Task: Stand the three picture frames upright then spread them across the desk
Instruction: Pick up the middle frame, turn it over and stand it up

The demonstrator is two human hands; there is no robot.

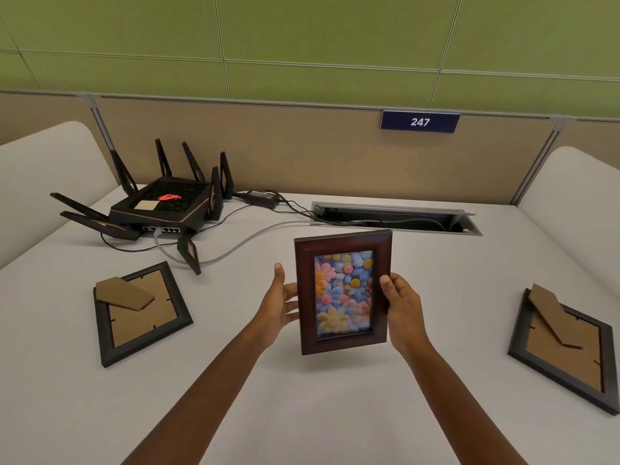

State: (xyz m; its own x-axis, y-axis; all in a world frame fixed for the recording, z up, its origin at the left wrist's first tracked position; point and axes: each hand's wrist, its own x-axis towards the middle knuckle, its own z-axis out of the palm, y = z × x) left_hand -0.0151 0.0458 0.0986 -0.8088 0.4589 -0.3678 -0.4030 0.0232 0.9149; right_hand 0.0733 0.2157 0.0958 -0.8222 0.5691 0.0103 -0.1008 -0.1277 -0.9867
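Dark-brown wooden flower-print picture frame (343, 293) pinched by its side edges, left hand (280, 305) and right hand (401, 305), upright (presumably for standing); other two lie face-down.

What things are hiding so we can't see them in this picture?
Head view:
- Left frame and right frame lie face down, so their pictures are hidden.
- The held frame hides its own back and stand, and the fingers of the left hand behind it.
- Right frame's near corner is cut off by the picture's edge.
- Router port labels are too small.
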